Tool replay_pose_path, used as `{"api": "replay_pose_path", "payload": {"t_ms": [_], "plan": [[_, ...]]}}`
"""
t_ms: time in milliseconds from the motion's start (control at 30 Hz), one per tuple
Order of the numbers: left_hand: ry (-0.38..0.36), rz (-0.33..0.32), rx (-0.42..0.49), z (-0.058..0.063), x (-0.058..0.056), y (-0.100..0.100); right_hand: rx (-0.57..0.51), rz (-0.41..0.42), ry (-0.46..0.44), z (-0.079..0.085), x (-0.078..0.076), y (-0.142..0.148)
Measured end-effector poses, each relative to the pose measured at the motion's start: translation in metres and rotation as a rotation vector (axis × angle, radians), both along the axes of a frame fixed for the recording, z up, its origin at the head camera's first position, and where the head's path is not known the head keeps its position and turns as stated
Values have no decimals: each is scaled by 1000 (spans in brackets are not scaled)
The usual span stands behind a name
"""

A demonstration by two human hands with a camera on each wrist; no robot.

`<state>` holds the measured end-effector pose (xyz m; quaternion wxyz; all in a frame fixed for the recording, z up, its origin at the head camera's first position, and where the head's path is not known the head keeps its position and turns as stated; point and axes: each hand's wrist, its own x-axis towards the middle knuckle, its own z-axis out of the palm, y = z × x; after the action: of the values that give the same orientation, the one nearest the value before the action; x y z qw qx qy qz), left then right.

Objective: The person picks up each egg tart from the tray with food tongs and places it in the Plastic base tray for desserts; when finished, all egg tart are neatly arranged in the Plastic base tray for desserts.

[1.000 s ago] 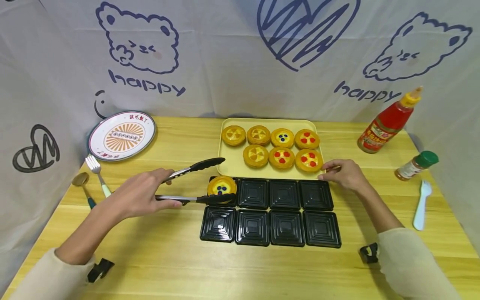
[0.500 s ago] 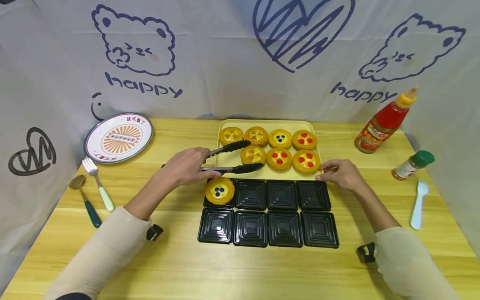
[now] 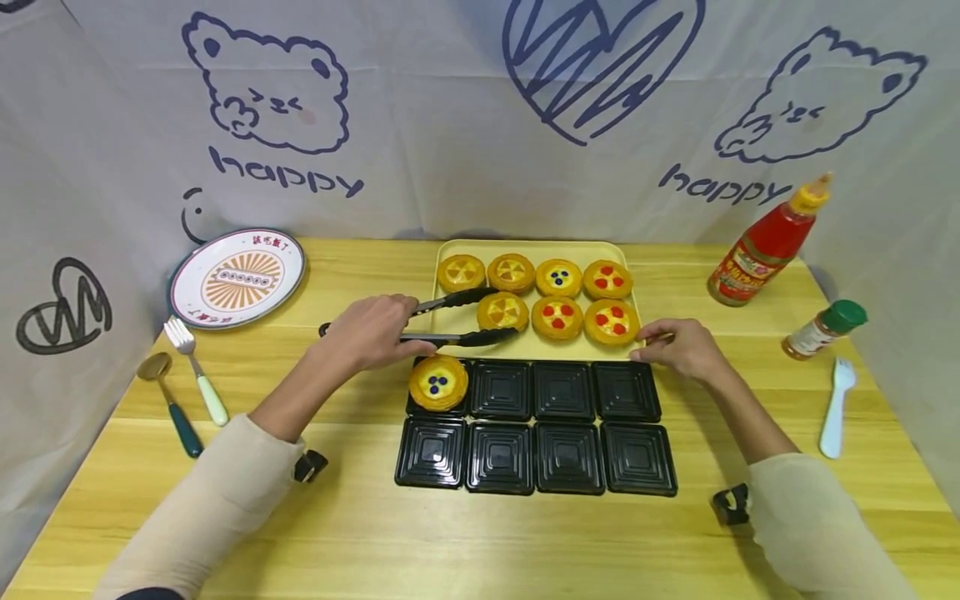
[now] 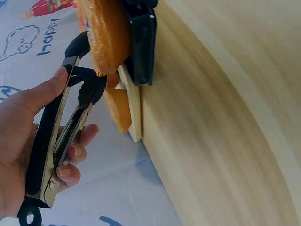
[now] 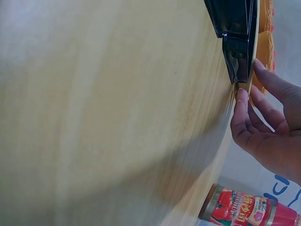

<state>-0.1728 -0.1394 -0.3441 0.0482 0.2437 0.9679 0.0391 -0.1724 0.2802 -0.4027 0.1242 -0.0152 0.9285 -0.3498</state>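
My left hand grips black-and-silver food tongs. Their arms are spread, with the tips on either side of a tart with yellow wedges at the front of the cream tray. Several other tarts sit on that tray, topped with wedges, blue dots or red pieces. Just in front lies a black compartment tray; a blue-dotted tart fills its back left compartment. My right hand holds the cream tray's front right corner between thumb and fingers, as the right wrist view confirms.
A white plate leans at the back left, with a fork and a spoon in front. To the right stand a red sauce bottle and a green-capped shaker, with a pale blue fork nearby.
The tongs released the blue-dotted tart in the back left compartment. My left hand moved right and away from me, bringing the tongs around the wedge-topped tart. My right hand stayed at the corner.
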Motion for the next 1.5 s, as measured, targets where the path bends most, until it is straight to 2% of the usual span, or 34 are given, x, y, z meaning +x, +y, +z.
{"api": "replay_pose_path", "payload": {"t_ms": [100,267,467,567,733,867,1000,1167,1367,1500], "plan": [[25,-12,32,2,9,-6,3,2,-1,0,0,0],[29,-59,83,8,32,-15,13,0,5,2,0,3],[25,-139,56,8,56,-19,15,-3,-5,3,0,5],[17,-161,36,5,62,-17,18,-4,-4,2,0,6],[3,-161,22,2,64,-15,16,-3,-7,2,0,6],[-17,-152,33,5,64,-15,15,-7,-16,2,0,6],[-23,-145,67,15,58,-11,20,-5,-13,4,0,7],[-13,-121,77,21,34,14,22,1,-10,5,0,8],[-56,-69,-7,15,-1,52,3,7,-6,3,-1,5],[-83,-52,-39,9,-14,63,3,6,-9,3,-1,2]]}}
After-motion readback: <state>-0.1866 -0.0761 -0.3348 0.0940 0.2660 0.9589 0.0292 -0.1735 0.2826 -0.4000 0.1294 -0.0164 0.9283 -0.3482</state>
